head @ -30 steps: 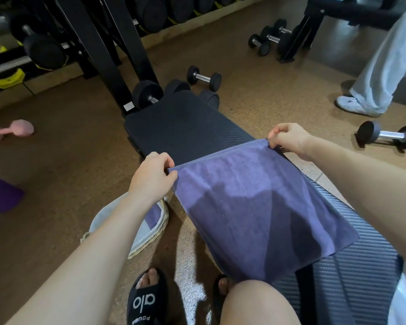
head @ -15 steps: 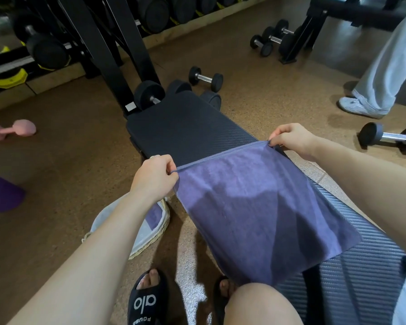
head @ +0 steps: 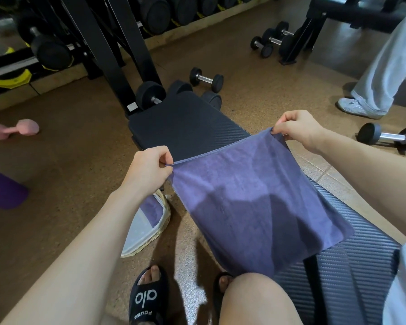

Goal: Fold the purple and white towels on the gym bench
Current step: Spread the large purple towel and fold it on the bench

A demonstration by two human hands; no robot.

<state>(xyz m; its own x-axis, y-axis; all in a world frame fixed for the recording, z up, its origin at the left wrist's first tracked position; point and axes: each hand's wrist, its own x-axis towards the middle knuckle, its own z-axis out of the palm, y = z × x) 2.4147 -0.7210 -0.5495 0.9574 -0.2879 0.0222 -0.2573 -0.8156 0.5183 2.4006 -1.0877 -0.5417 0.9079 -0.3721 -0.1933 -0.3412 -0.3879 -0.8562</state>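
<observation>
A purple towel [head: 251, 202] is stretched out above the black gym bench [head: 188, 127], its near part draped over the bench and my knee. My left hand [head: 148, 170] pinches its far left corner. My right hand [head: 295, 129] pinches the far right corner, raised a little higher. The top edge is pulled taut between them. White cloth [head: 403, 285] shows at the right edge of the frame; I cannot tell what it is.
A woven basket [head: 148, 228] with white lining and purple cloth sits on the floor left of the bench. Black dumbbells [head: 205, 79] [head: 389, 138] lie around, a pink one [head: 12, 129] at left. A person's legs [head: 380, 76] stand at right. Weight racks line the back.
Both hands have lifted the towel's far corners slightly, the right one more, tightening the top edge.
</observation>
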